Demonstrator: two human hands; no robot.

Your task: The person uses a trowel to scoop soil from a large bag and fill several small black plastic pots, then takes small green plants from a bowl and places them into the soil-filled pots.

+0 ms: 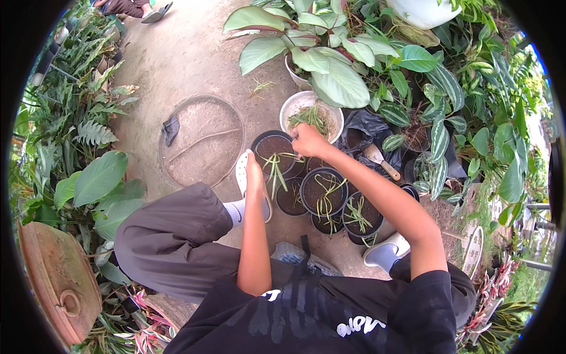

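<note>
My right hand (308, 140), its fingers curled, is at the right rim of a black plastic pot (274, 136) filled with dark soil. A cut-back plant with long narrow green leaves (277, 167) hangs over that pot's near side, and one leaf reaches towards my right fingers. Whether they grip it is hidden. Beside the pot's left side, over a white clog (242, 170), is my left hand (253, 170), seen edge-on; any grip is unclear. Just beyond my right hand stands a white bowl (288, 104) holding cut green leaves (309, 118).
More black pots (324, 192) with similar limp plants cluster between my feet. A wooden-handled trowel (381, 161) lies on a black plastic bag (367, 121) to the right. Potted foliage (305, 48) lines both sides. Another person's sandalled foot (154, 15) shows at top left.
</note>
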